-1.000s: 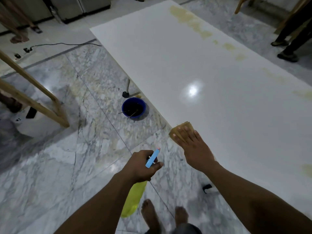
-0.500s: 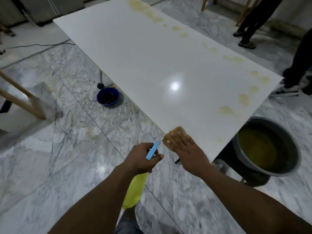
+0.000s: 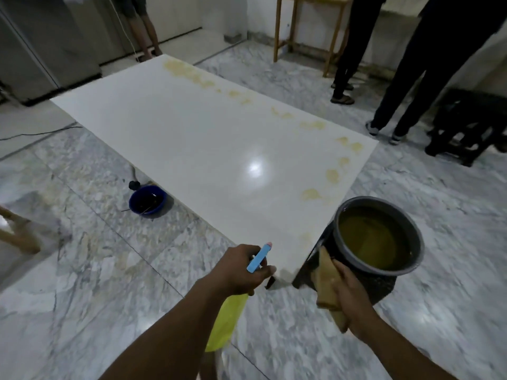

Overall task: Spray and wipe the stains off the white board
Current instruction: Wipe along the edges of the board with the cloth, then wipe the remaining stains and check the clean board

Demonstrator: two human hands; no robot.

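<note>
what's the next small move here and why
Probably dip the sponge into the bucket. The right hand holds it off the board, right beside the bucket's rim, and yellow stains line the board's far edge. The left hand grips the spray bottle near the board's corner.

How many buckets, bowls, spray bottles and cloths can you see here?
Buckets: 1, the grey bucket.
Bowls: 1, the blue bowl.
Spray bottles: 1, the yellow spray bottle, held in the left hand.
Cloths: 1, the brownish cloth, held in the right hand.
Total: 4.
</note>
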